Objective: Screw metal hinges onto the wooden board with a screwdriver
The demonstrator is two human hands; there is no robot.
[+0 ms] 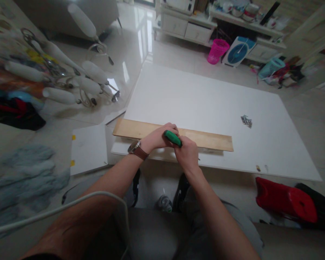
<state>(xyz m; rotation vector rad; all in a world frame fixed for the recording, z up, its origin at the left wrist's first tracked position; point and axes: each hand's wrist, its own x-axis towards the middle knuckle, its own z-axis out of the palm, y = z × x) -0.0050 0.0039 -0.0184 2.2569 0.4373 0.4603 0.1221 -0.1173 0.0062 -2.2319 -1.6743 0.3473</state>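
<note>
A light wooden board lies lengthwise along the near side of a large white panel. Over its middle, my right hand is closed around a screwdriver with a green handle; a thin dark tip shows just past that hand's right side. My left hand, a watch on its wrist, is right beside the handle with its fingers curled above the board. Whatever those fingers grip is hidden. Farther right on the panel sits a small pile of metal hardware.
A smaller white panel with yellow marks is at the left, near a grey fluffy heap. A white lamp fixture stands beyond. Close to my right is a red plastic object. A pale cable crosses my left arm.
</note>
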